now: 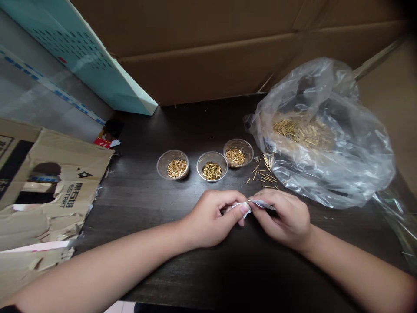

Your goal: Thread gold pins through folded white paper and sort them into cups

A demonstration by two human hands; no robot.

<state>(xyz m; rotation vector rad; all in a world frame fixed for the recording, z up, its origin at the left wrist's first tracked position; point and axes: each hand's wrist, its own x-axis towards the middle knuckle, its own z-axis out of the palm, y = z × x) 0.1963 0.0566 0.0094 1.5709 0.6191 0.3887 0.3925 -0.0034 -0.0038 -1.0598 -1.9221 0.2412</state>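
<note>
My left hand (pixel 213 217) and my right hand (pixel 283 215) meet at the middle of a dark table (pixel 156 217), fingers pinched together. Between them is a small white and grey scrap of paper or foil (pixel 247 207), held by both hands. A thin gold pin seems to lie at the pinch, though it is too small to be sure. Just beyond the hands stand three small clear cups (pixel 173 164), (pixel 212 166), (pixel 238 152), each holding gold pins. Loose gold pins (pixel 264 174) lie scattered beside the right cup.
A large clear plastic bag (pixel 325 130) with a heap of gold pins lies at the right. Cardboard walls (pixel 211 65) close the back. A torn cardboard box (pixel 48 187) sits at the left, with a teal and white board (pixel 97 65) leaning behind it.
</note>
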